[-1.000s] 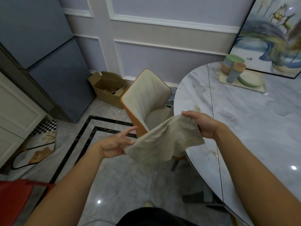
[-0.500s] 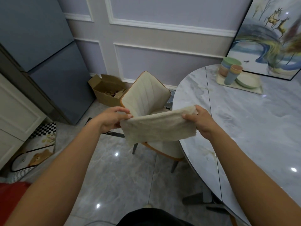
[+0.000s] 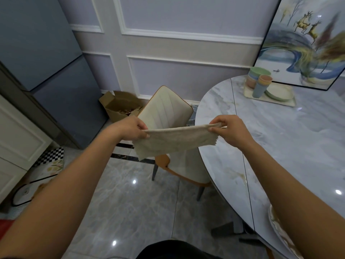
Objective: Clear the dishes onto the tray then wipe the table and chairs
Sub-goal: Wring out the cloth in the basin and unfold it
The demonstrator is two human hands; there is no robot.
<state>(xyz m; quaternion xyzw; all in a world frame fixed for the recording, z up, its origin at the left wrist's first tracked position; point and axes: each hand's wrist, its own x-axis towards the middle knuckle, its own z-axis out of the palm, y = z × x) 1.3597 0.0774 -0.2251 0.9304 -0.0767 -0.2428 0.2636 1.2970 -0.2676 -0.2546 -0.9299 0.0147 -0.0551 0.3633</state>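
one cloth (image 3: pixel 173 142) stretched between grips | left grip (image 3: pixel 133 130) pinches one end | right grip (image 3: pixel 230 131) the other

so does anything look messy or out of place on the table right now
Yes: yellowish-brown smears mark the marble table near its left edge, not yet wiped by the cloth pinched between the left hand and right hand. A fainter stain lies closer to the tray. The stacked dishes look tidy.

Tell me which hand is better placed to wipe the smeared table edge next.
Right, probably. The right hand pinches the cloth above the table edge, near the smear; the left hand holds its other end over the chair.
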